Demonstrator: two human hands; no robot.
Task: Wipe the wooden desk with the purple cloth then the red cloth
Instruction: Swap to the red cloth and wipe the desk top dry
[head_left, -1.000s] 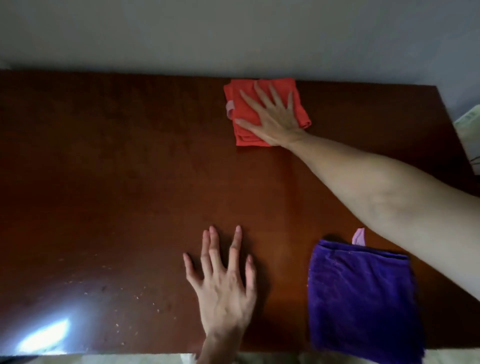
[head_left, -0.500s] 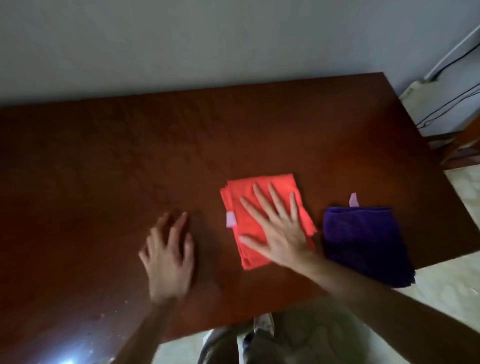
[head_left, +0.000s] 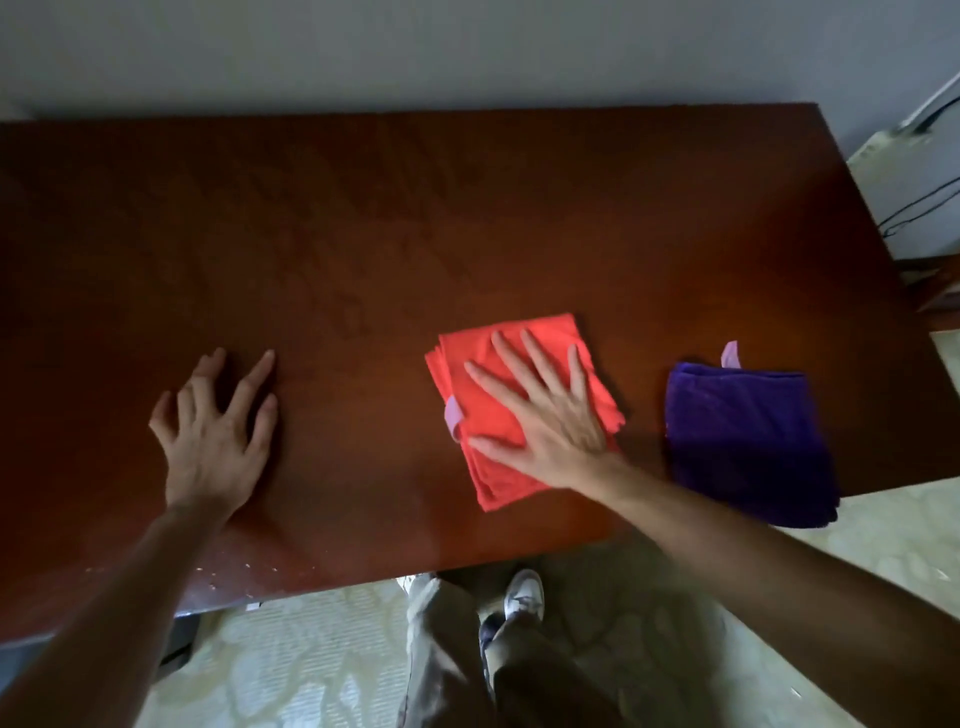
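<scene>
The folded red cloth (head_left: 496, 480) lies on the wooden desk (head_left: 415, 223) near its front edge, right of centre. My right hand (head_left: 543, 415) presses flat on it, fingers spread. The folded purple cloth (head_left: 748, 441) lies at the desk's front right corner, apart from the red one, with its lower edge hanging over the desk edge. Nothing touches it. My left hand (head_left: 213, 431) rests palm down on the bare wood at the left, fingers apart, holding nothing.
Pale crumbs (head_left: 234, 569) speckle the front left edge of the desk. A wall runs along the desk's far side. Cables and a white box (head_left: 914, 197) sit past the right end. My legs and shoes (head_left: 522, 597) stand below the front edge.
My right hand has dragged the red cloth from the far edge of the desk back to the near side. My left hand has slid leftward. The view has pulled back and shifted left.
</scene>
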